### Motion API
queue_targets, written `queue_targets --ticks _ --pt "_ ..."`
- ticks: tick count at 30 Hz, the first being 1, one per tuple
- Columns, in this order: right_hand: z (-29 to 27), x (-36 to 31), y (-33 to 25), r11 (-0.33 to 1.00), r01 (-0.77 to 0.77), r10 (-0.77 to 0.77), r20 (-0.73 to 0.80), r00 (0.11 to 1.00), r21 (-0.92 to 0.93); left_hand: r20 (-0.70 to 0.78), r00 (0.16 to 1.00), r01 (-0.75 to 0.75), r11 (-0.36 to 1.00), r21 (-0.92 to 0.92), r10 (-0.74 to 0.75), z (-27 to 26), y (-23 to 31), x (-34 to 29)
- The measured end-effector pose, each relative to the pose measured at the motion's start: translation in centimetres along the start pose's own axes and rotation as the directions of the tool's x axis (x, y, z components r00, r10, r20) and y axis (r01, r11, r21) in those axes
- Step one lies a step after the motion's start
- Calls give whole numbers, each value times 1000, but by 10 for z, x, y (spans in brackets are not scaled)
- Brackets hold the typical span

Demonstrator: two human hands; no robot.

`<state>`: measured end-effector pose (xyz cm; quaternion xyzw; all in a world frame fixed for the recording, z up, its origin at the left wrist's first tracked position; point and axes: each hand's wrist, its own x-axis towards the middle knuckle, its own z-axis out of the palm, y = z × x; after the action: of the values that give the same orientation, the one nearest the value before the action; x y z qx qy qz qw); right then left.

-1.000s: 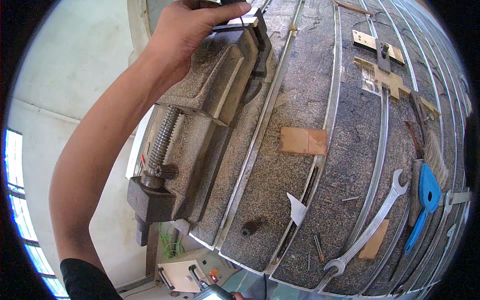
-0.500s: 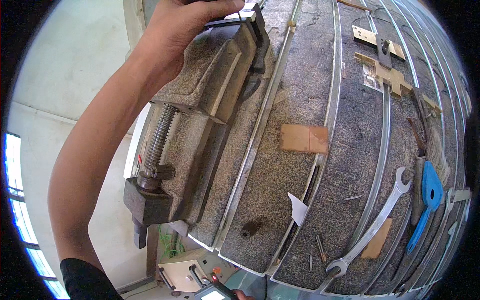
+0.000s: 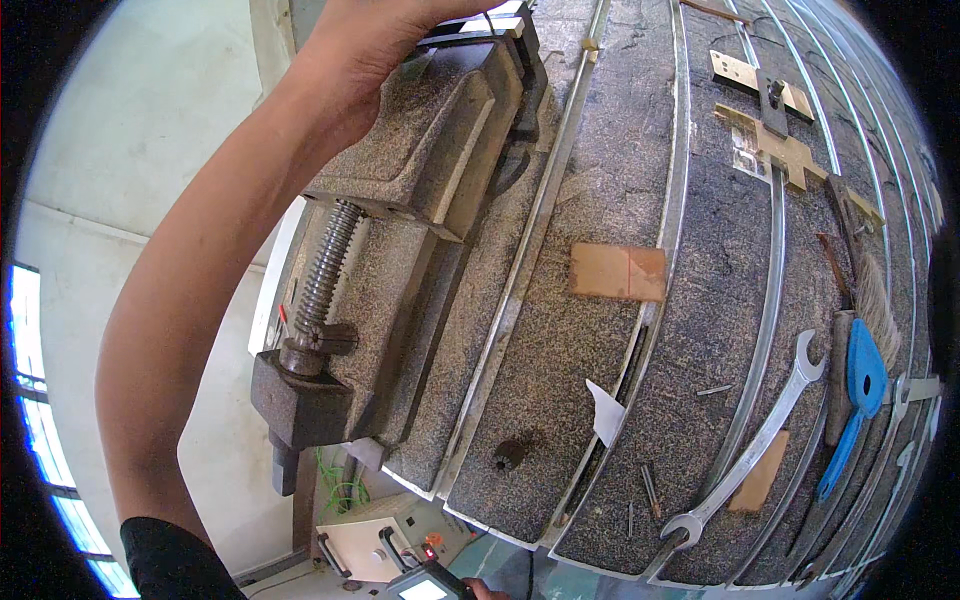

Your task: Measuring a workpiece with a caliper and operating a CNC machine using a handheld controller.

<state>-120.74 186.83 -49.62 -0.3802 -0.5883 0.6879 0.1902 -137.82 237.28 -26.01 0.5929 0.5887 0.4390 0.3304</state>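
Observation:
My left hand (image 3: 405, 25) reaches over the movable jaw of a machine vise (image 3: 400, 140), its fingers cut off by the upper edge. Just beneath the thumb side, a pale metal strip (image 3: 475, 28) lies at the jaws, and a thin dark rod shows there. What the fingers hold, if anything, is hidden. Swarf-like brown dust coats the vise, and its threaded screw (image 3: 328, 260) is bare. At the lower edge a few fingers of my right hand (image 3: 485, 590) are closed on the side of a dark handheld controller (image 3: 425, 588) with a lit screen.
Right of the vise, a dusty slotted machine table (image 3: 560, 400) carries a brown rectangular plate (image 3: 618, 272) and a white scrap (image 3: 605, 412). Farther right lie an open-ended wrench (image 3: 750, 455), a blue-handled brush (image 3: 862, 380) and brass-coloured clamp pieces (image 3: 785, 150). A cabinet (image 3: 365, 550) with handles stands below.
My left hand has shifted slightly up and right, so more of it is out of frame. The vise and table items sit a little farther right in the view.

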Motion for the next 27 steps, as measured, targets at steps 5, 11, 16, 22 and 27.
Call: queue_targets --ticks 5,11,16,22,27 --pt "0 -1 6 996 -85 79 116 990 42 76 993 -92 994 63 87 -21 -10 5" --pt "4 -7 1 992 -125 121 124 985 29 -72 985 -112 891 440 159 -74 8 -47" --pt "-3 10 -20 930 -329 270 301 915 164 -315 941 36 892 451 122 -152 30 -194" --pt "19 10 -77 953 -98 45 185 982 288 -586 727 498 862 92 -358 -191 62 -438" --pt "26 -10 -197 915 -74 16 147 989 396 -342 725 574 799 -180 -598 -147 64 -584"
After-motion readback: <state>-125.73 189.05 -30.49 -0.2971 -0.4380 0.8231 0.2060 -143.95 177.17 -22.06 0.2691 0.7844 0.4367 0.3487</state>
